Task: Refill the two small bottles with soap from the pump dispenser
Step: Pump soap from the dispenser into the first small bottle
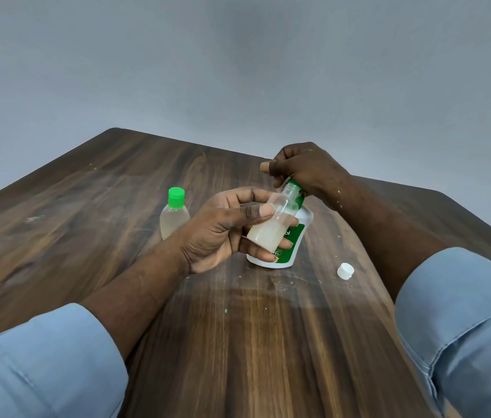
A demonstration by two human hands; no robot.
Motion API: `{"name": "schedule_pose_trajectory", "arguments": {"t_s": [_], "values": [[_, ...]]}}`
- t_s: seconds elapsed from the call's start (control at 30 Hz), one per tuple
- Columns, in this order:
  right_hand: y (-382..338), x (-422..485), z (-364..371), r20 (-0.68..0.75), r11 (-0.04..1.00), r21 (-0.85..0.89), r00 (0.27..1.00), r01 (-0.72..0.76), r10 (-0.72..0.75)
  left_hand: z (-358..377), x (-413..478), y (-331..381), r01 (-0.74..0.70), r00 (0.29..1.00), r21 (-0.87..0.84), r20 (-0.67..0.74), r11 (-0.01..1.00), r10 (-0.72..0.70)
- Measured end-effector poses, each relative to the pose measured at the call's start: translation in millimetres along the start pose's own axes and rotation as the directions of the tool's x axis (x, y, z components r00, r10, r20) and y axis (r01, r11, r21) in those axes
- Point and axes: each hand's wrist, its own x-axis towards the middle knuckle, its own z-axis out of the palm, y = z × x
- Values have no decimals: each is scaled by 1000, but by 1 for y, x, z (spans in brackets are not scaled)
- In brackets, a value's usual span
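Fingers (pixel 256 211) of left hand (pixel 220 233) grip smooth clear cylindrical bottle (pixel 268 233)

Two small bottles show, a green-capped bottle (pixel 175 217) and an uncapped bottle (pixel 271 224) (both clear, with pale liquid inside), alongside one pump dispenser (pixel 294 236), white with a green label. Caps number two as well: the green cap (pixel 176 197) on its bottle and one loose white cap (pixel 345 271). Two hands are in view, the left hand (pixel 223 233) and the right hand (pixel 304 170), each with one rolled blue sleeve, the left sleeve (pixel 45 366) and the right sleeve (pixel 464 327), and there is one wooden table (pixel 117 206).
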Motion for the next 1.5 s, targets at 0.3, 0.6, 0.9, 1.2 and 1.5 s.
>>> {"name": "schedule_pose_trajectory", "arguments": {"t_s": [0.3,0.6,0.9,1.2,1.5], "values": [[-10,-5,-10,29,999,-48,1000,6,-4,1,0,2,-10,1000,-22,13,1000,10],[-2,-8,-2,44,996,64,997,-64,62,1,-1,0,0,1000,-4,-6,1000,0],[-5,-3,-6,67,998,-18,996,-64,65,3,-1,2,-9,1000,-18,-3,1000,9],[-6,-2,-3,111,996,-56,991,-64,70,2,-1,2,-10,1000,-22,5,1000,10],[-3,-4,-1,98,996,-67,993,-65,71,2,-1,1,1,1000,8,3,1000,-1]]}}
